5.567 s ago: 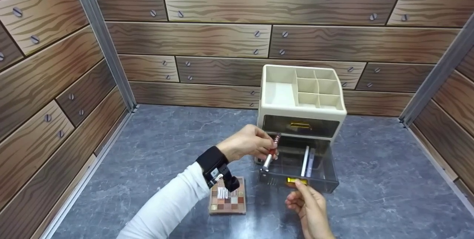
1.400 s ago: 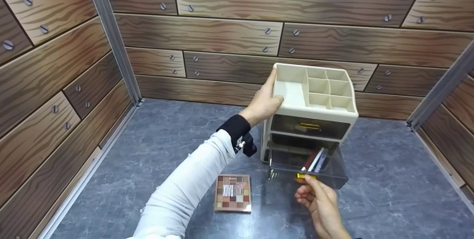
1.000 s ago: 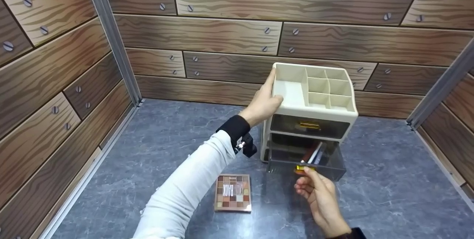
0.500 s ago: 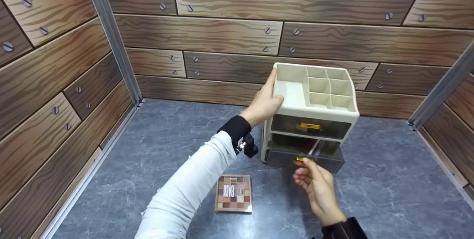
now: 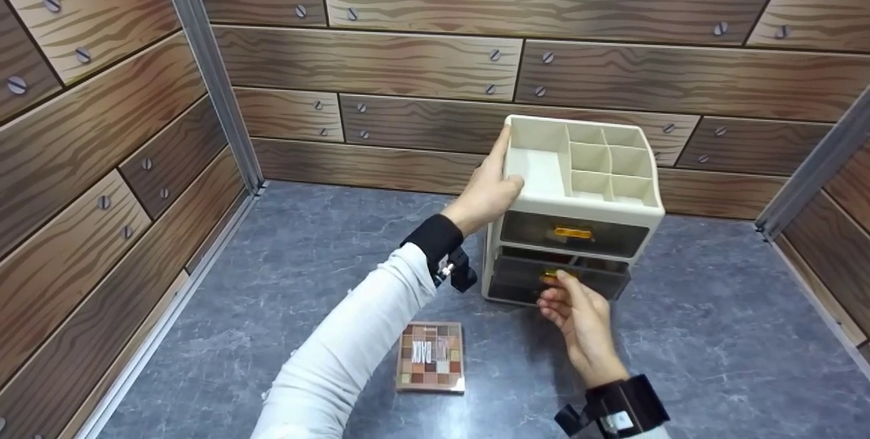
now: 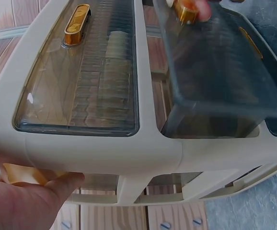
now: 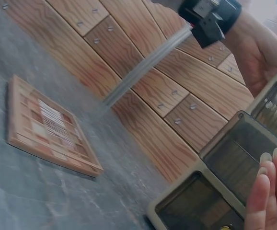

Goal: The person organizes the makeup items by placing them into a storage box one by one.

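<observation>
At the back right stands a cream desktop organizer (image 5: 578, 206) with open compartments on top and dark clear drawers in front. My left hand (image 5: 484, 193) grips its upper left side, thumb over the rim. My right hand (image 5: 583, 330) pinches the gold handle (image 5: 550, 275) of the middle drawer (image 5: 520, 277), which sticks out slightly. The cosmetic tubes inside it are barely visible. Above it, the top drawer (image 5: 612, 238) is closed. In the left wrist view, the middle drawer (image 6: 215, 72) projects from the frame, with right-hand fingertips (image 6: 203, 9) at its handle.
An eyeshadow palette (image 5: 429, 357) lies flat on the grey marbled tabletop (image 5: 326, 235), in front and left of the organizer. Wood-patterned panels (image 5: 408, 65) rise at the back and both sides. The bottom drawer (image 7: 196, 201) shows in the right wrist view.
Earlier my left hand held a red-and-silver tube over the drawer; later that hand grips the organizer and a red tube lies inside. My right hand has pushed the drawer inward, nearly flush.
</observation>
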Available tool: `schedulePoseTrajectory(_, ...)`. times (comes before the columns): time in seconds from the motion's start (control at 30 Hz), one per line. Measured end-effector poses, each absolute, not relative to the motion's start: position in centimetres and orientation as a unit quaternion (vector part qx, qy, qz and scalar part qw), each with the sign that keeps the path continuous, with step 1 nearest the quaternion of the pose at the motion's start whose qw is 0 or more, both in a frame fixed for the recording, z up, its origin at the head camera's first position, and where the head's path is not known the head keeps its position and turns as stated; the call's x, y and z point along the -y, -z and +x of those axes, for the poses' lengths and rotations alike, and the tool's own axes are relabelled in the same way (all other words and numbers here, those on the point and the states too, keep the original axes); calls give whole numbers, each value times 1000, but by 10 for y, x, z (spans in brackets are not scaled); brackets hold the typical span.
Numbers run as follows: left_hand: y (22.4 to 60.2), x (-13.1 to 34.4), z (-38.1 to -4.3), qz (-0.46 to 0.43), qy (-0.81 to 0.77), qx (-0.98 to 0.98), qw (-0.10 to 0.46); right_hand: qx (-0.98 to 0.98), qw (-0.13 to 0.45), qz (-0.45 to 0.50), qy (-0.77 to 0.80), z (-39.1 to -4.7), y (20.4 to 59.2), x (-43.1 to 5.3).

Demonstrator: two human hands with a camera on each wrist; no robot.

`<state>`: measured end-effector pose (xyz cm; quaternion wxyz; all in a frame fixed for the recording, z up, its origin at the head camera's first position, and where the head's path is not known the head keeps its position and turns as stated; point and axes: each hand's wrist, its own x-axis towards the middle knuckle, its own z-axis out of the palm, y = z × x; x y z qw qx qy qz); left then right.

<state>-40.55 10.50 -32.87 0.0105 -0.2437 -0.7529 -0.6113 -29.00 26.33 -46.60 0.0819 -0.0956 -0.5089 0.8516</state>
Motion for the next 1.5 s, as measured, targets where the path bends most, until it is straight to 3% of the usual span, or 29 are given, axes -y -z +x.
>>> schedulePoseTrajectory(0.6, 332, -107, -405, -239, 615, 751, 15, 503, 89, -109, -852, -311, 468, -266)
schedulePoseTrajectory(0.97, 332, -106, -406, -231, 611, 757, 20, 528, 104, -131, -833, -303, 478, -263)
schedulePoseTrajectory(1.3, 333, -104, -408, -236, 621, 747, 24, 542, 16, -183, -820, -290, 509, -268)
schedulePoseTrajectory(1.5, 335, -106, -407, -234, 622, 746, 25, 509, -2, -190, -840, -295, 513, -272)
